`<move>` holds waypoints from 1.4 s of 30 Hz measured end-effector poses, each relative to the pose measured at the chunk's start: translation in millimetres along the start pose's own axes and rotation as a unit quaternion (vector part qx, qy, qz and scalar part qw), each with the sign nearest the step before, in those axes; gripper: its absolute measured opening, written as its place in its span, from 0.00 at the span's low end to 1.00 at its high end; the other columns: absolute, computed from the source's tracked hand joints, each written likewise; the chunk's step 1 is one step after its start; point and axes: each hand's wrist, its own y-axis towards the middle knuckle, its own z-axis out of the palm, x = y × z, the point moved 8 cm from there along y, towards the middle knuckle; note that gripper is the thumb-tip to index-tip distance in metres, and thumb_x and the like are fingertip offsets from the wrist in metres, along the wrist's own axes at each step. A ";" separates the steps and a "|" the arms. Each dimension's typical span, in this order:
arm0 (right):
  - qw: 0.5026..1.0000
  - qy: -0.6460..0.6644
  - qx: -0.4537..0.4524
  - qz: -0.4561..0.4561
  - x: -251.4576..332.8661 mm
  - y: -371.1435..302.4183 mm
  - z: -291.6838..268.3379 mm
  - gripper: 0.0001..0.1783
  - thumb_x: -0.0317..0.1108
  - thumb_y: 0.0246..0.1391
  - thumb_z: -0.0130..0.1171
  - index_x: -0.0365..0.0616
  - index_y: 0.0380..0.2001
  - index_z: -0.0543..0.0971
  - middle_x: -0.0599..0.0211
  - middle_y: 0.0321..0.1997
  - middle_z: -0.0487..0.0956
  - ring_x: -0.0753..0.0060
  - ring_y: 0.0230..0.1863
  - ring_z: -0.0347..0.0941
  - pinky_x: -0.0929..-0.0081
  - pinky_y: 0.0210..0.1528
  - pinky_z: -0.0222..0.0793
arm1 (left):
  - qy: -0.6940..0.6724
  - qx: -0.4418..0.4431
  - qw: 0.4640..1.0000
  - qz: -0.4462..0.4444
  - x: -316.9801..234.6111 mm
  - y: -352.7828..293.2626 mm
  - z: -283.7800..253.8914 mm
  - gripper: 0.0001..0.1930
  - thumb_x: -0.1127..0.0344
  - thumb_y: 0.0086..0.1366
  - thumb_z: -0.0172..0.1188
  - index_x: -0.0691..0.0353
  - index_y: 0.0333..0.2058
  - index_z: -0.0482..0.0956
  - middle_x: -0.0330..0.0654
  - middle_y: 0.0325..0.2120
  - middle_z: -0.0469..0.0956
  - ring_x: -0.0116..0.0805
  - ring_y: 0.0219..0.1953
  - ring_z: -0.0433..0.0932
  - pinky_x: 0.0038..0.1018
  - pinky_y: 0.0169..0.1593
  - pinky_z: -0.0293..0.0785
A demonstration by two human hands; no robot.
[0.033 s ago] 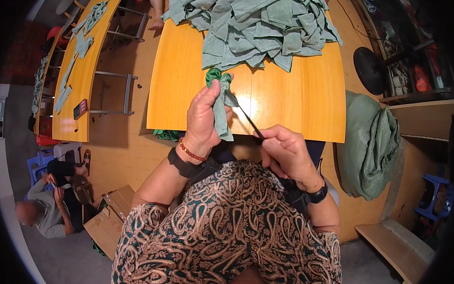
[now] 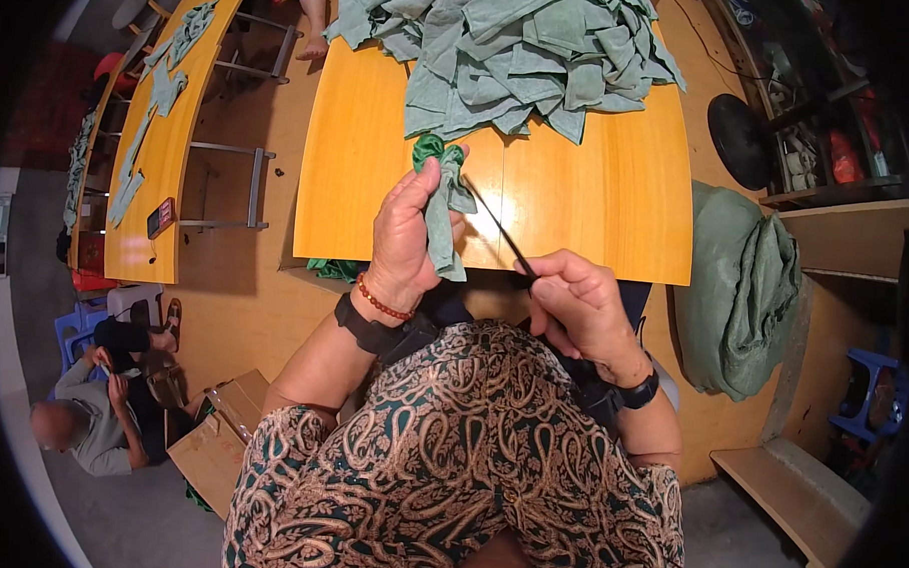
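My left hand point(image 2: 406, 227) is closed around a small piece of fabric over the near edge of the table. That piece has a bunched, shiny bright green top point(image 2: 429, 151) and a pale green cloth strip point(image 2: 442, 229) hanging down past my thumb. Between the thumb and fingers of my right hand point(image 2: 576, 298) is a thin black rod point(image 2: 501, 230). It slants up and left, its far tip beside the pale cloth near my left fingertips. Whether the tip touches the cloth, I cannot tell. A large heap of pale green cloth pieces point(image 2: 542, 62) lies beyond my hands.
The heap rests on a yellow wooden table point(image 2: 618, 200). A bulky green sack point(image 2: 731, 294) stands to its right. At left is another long table point(image 2: 141, 238) with cloth strips. A seated person point(image 2: 100, 412) is at lower left, near a cardboard box point(image 2: 214, 446).
The rod's far end has swung slightly up and left, and its tip now shows clear along the cloth's edge. My right hand has shifted slightly right; the left hand stays nearly still.
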 end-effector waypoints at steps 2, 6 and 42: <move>0.999 0.032 -0.004 -0.014 1.8 -2.2 -4.7 0.12 0.33 0.66 0.52 0.39 0.48 0.75 0.67 0.19 0.76 0.87 0.07 0.57 0.89 0.08 0.48 | -0.022 0.031 0.999 -0.018 0.0 1.0 0.9 0.22 0.55 0.73 0.48 0.67 0.56 0.71 0.31 0.24 0.70 0.19 0.17 0.57 0.20 0.19 0.51; 1.000 -0.014 0.011 0.016 3.1 2.2 -4.4 0.13 0.34 0.66 0.51 0.39 0.49 0.75 0.69 0.18 0.76 0.89 0.08 0.59 0.88 0.08 0.50 | -0.015 0.072 0.997 -0.032 3.0 0.7 4.5 0.23 0.56 0.73 0.49 0.69 0.56 0.70 0.33 0.26 0.72 0.19 0.17 0.61 0.19 0.19 0.57; 0.996 0.002 0.024 -0.085 6.2 29.4 4.5 0.10 0.31 0.65 0.51 0.35 0.44 0.75 0.73 0.20 0.75 0.89 0.14 0.62 0.86 0.16 0.57 | 0.092 0.132 0.987 -0.026 23.8 -14.4 23.1 0.22 0.55 0.73 0.51 0.67 0.55 0.72 0.32 0.31 0.74 0.19 0.32 0.75 0.14 0.35 0.73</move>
